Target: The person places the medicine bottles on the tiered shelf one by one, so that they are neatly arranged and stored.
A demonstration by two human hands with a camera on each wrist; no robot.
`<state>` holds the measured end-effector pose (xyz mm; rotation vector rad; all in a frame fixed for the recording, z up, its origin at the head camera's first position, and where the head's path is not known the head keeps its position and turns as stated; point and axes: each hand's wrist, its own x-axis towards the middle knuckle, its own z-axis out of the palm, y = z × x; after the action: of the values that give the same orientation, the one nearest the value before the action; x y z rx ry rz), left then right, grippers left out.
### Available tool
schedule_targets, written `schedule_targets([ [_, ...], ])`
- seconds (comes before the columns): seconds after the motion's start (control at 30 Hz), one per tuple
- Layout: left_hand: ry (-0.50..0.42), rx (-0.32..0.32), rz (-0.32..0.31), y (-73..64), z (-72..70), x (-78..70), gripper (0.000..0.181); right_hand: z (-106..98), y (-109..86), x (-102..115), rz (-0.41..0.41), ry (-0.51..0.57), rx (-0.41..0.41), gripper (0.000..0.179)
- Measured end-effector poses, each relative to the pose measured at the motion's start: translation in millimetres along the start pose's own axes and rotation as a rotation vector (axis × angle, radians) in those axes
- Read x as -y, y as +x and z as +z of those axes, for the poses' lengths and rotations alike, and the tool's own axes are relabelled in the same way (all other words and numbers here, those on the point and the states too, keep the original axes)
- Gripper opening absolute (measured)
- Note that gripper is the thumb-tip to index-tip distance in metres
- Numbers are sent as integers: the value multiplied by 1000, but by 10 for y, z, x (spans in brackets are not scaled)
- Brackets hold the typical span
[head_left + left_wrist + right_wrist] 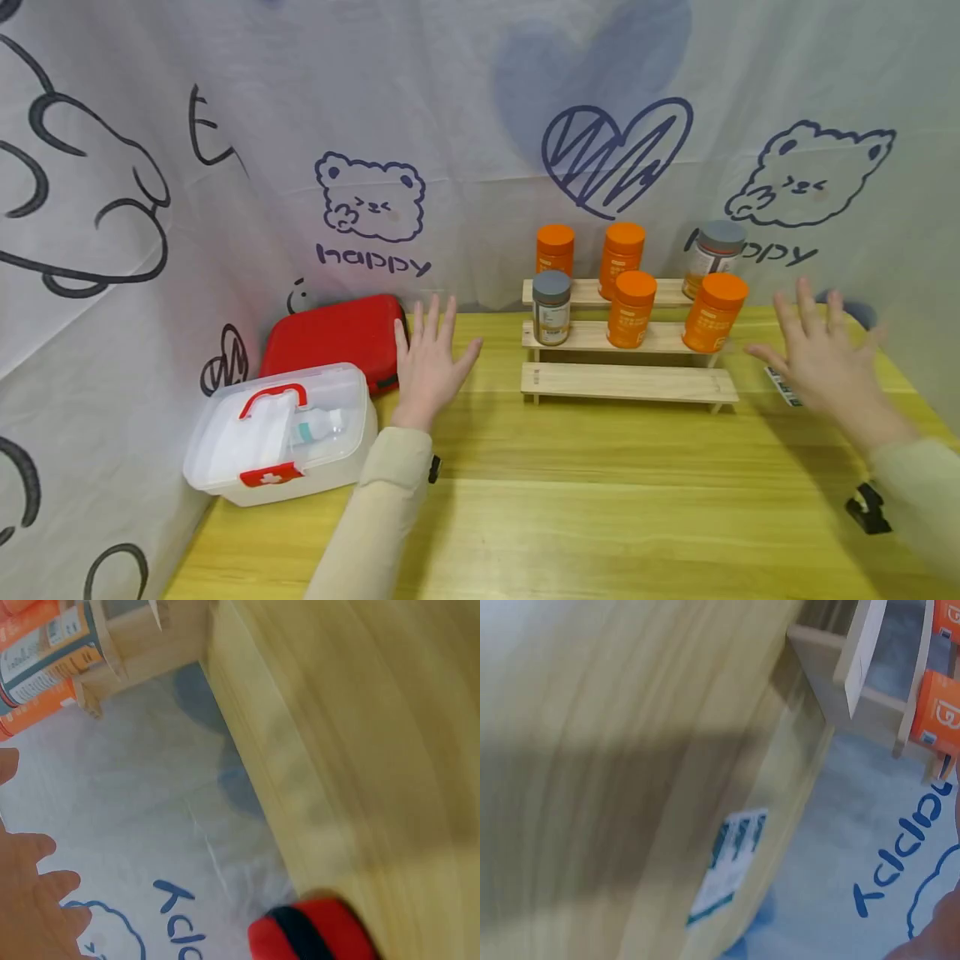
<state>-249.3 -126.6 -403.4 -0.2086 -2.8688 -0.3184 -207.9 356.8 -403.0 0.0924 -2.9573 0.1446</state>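
Observation:
My left hand (430,367) is raised with spread, straight fingers, holding nothing, between the red case (330,337) and the stepped wooden rack (630,382). On the other side, my right hand (832,358) is also lifted, fingers apart and nothing in it, to the right of the rack. Orange jars (632,308) and grey-lidded jars (551,307) stand on the rack's middle and back steps; its front step bears none. Partly behind the right hand lies a flat white-and-green item (782,387), shown whole in the right wrist view; its kind is unclear.
A clear-lidded first-aid box (281,433) with a red handle and latch sits at the left, in front of the red case. The wooden table (600,517) runs back to a white curtain (465,125) with drawn bears and hearts. More curtain hangs along the left side.

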Motion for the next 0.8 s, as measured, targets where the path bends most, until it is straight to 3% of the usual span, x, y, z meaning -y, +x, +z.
schedule_targets([
  [0.17,-170,27,-3,-26,43,-50,76,151,-22,54,-32,188,-33,82],
  [0.3,-258,32,1,-46,83,-91,76,311,-66,107,-62,412,-40,77],
  [0.43,-288,23,20,-62,119,-146,76,449,-131,187,0,565,-3,74],
  [0.57,-315,31,43,-82,163,-203,76,545,-188,262,82,615,15,75],
  [0.8,-500,32,74,-97,265,-307,73,693,-270,324,147,784,-48,70],
])
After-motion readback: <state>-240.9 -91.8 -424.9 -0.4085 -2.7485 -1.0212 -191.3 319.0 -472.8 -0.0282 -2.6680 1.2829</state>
